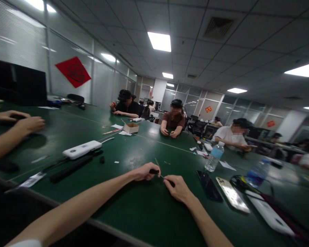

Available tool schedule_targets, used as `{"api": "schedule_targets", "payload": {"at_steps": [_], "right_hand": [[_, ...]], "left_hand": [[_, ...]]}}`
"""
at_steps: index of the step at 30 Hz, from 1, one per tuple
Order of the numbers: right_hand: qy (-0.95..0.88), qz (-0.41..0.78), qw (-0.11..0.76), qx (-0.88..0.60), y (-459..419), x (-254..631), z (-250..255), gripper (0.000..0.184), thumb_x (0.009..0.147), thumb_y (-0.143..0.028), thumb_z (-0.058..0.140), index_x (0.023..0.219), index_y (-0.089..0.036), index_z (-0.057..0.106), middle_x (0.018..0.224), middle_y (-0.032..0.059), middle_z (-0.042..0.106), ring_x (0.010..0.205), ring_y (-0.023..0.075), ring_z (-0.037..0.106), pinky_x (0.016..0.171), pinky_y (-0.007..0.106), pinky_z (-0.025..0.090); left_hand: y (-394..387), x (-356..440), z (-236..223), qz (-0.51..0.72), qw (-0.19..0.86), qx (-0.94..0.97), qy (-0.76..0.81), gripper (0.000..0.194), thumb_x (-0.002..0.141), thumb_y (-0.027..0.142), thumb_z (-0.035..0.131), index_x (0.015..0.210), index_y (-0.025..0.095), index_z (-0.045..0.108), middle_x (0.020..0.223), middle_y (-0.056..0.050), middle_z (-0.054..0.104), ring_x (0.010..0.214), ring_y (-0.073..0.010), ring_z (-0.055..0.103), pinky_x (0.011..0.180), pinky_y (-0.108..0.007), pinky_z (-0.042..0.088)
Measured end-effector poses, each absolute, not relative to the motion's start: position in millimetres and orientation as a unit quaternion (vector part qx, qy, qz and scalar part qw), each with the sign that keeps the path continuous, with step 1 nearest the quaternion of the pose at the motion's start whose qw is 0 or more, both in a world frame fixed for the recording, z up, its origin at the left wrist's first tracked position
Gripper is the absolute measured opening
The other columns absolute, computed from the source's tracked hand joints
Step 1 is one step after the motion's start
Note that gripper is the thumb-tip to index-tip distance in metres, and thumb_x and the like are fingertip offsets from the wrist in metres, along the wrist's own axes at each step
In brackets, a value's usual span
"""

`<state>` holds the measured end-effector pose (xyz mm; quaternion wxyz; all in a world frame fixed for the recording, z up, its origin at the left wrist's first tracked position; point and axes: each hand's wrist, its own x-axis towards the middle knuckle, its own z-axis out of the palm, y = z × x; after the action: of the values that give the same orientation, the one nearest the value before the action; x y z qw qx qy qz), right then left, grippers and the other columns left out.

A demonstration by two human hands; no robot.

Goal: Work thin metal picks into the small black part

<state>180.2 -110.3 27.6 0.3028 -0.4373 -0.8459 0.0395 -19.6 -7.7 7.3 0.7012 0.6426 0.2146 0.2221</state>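
- The person's left hand (144,172) is low at centre, above the near edge of the dark green tabletop (134,206), with its fingers (147,168) curled shut around a small black grip (153,171).
- The right hand (178,189) sits just beside it, lower right of centre. Its fingers (168,181) are closed in a pinch on a thin pale shaft (161,176) running from the black grip, and a dark end shows at the fingertips. The exact kind of tool is too small to tell.
- Just right of the hands lie a black smartphone (209,185) and a gold-backed smartphone (232,194), near a clear plastic water bottle with a blue label (215,156) lying on its side or tilted.
- At lower right lie a white rectangular device (269,212) and a tangle of dark cable (240,181).
- Left of the hands lie a white power strip (81,149) with a thin white cord and a long black strip (70,169).
- Farther up the tabletop, a small open cardboard box (131,128) stands among loose white papers.
- A co-worker's two hands (28,125) rest at the left edge of the frame.
- Three seated co-workers, in black, brown (173,120) and white (230,135) tops, work along the table's far stretch.
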Motion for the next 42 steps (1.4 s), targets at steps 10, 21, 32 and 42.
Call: {"api": "schedule_targets", "payload": {"at_steps": [10, 21, 32, 42], "right_hand": [[-0.791, 0.041, 0.375, -0.481, -109, 182, 33, 0.023, 0.090, -0.031, 0.040, 0.085, -0.021, 0.061, 0.076, 0.0004, 0.063, 0.067, 0.0138, 0.057, 0.064, 0.024, 0.040], [-0.727, 0.050, 0.387, -0.564, -97, 190, 16, 0.020, 0.081, -0.039, 0.051, 0.086, -0.020, 0.056, 0.069, -0.0018, 0.059, 0.061, 0.0134, 0.054, 0.060, 0.024, 0.040], [-0.758, 0.044, 0.318, -0.567, -91, 189, 13, 0.024, 0.069, -0.038, 0.066, 0.086, -0.022, 0.065, 0.085, 0.0037, 0.063, 0.081, 0.0180, 0.057, 0.073, 0.028, 0.042], [-0.724, 0.049, 0.466, -0.506, -104, 172, 26, 0.020, 0.078, -0.026, 0.055, 0.097, -0.023, 0.056, 0.090, 0.0006, 0.062, 0.084, 0.0164, 0.058, 0.079, 0.030, 0.044]], "left_hand": [[7, -7, -8, 0.369, 0.712, 0.524, 0.288, 0.025, 0.075, 0.038, 0.043, 0.084, 0.017, 0.054, 0.048, 0.010, 0.019, 0.037, -0.0048, 0.013, 0.037, -0.018, 0.010], [2, -8, -4, 0.370, 0.726, 0.509, 0.278, 0.023, 0.076, 0.036, 0.044, 0.085, 0.017, 0.054, 0.049, 0.009, 0.019, 0.038, -0.0051, 0.015, 0.038, -0.019, 0.011], [-6, -3, 0, 0.374, 0.700, 0.537, 0.288, 0.026, 0.075, 0.039, 0.045, 0.085, 0.017, 0.053, 0.048, 0.010, 0.022, 0.036, -0.0041, 0.015, 0.037, -0.018, 0.013], [-18, 7, 0, 0.350, 0.711, 0.529, 0.305, 0.029, 0.075, 0.045, 0.045, 0.083, 0.018, 0.050, 0.048, 0.010, 0.022, 0.035, -0.0042, 0.014, 0.037, -0.018, 0.011]]}}
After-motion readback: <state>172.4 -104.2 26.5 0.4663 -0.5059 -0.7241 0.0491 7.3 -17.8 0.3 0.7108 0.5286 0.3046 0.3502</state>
